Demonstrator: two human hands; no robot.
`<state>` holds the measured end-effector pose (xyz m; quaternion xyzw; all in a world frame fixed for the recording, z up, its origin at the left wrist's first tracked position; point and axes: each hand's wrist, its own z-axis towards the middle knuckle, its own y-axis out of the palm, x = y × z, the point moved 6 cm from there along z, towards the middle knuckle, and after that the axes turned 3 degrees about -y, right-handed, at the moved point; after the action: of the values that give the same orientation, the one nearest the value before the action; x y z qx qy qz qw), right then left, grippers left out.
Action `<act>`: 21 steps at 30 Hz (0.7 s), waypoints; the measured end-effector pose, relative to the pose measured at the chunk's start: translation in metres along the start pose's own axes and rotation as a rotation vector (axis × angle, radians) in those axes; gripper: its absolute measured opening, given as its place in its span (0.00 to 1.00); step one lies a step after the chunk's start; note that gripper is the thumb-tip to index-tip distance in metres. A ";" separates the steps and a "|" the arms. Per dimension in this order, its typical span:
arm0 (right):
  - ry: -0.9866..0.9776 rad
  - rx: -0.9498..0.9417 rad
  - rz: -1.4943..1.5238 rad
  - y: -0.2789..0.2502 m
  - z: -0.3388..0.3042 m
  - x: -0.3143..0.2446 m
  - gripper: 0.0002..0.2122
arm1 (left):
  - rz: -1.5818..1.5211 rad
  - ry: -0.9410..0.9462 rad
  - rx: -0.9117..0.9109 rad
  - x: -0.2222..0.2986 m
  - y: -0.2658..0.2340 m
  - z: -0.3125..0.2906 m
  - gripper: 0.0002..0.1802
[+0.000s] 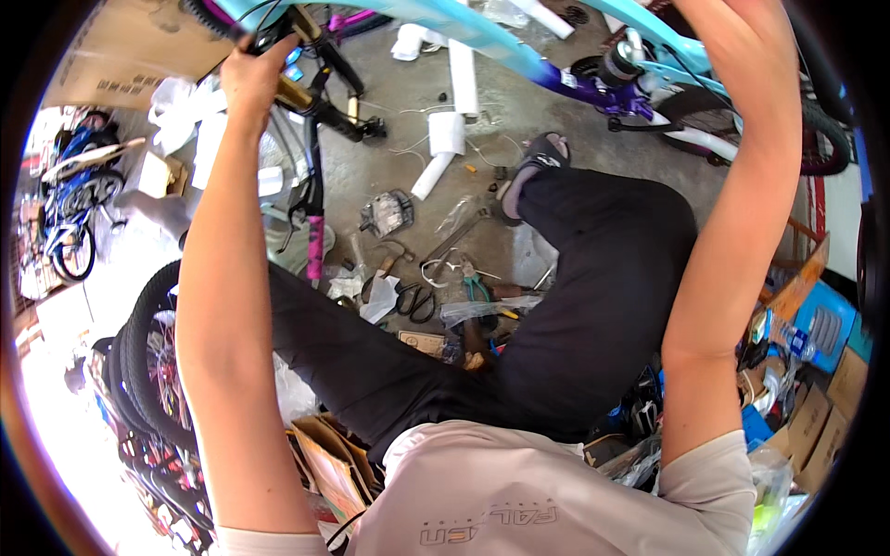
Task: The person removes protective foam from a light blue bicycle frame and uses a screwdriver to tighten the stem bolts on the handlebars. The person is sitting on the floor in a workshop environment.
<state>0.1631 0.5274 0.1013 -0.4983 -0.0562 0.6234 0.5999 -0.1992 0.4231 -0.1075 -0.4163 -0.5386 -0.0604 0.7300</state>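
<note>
A bicycle with a light blue frame (482, 32) fading to purple lies across the top of the view. My left hand (252, 79) is closed around a dark part at its front end, beside the black and gold fork (324, 56). Below that hand hangs the handlebar with a pink grip (315, 243). My right hand (742, 23) reaches to the rear part of the frame at the upper right. Its fingers are cut off by the edge, so their grip does not show. Under the frame sit a rear shock (619, 67) and a crank area in purple.
Between my legs lie a hammer (387, 258), scissors (415, 302), pliers (476, 285), a long wrench (454, 236) and plastic scraps. White foam tubes (463, 79) litter the concrete floor. Tyres (139, 361) stand at left, a carton (139, 51) behind. A blue stool (825, 324) and boxes crowd the right.
</note>
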 end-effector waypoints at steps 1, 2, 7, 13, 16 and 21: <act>0.002 0.120 0.043 -0.014 -0.020 0.008 0.12 | -0.027 0.017 0.005 -0.005 -0.010 0.001 0.23; 0.042 0.244 0.082 -0.021 -0.046 0.029 0.11 | 0.041 0.000 0.013 -0.011 -0.019 0.006 0.22; 0.875 0.243 -0.113 0.016 -0.301 0.136 0.08 | 0.222 0.011 0.035 -0.034 -0.006 0.028 0.24; 1.399 -0.189 0.052 0.141 -0.592 0.057 0.09 | 0.006 0.040 -0.069 -0.089 -0.037 0.062 0.18; 1.420 -0.397 0.139 0.168 -0.652 0.006 0.09 | 0.094 -0.014 -0.037 -0.090 -0.033 0.062 0.17; 1.298 -0.579 0.014 0.167 -0.666 0.005 0.08 | 0.029 0.022 -0.080 -0.066 -0.026 0.050 0.20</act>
<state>0.5075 0.1342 -0.3437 -0.9088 0.1520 0.1646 0.3518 -0.2770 0.4162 -0.1453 -0.4523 -0.5215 -0.0759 0.7195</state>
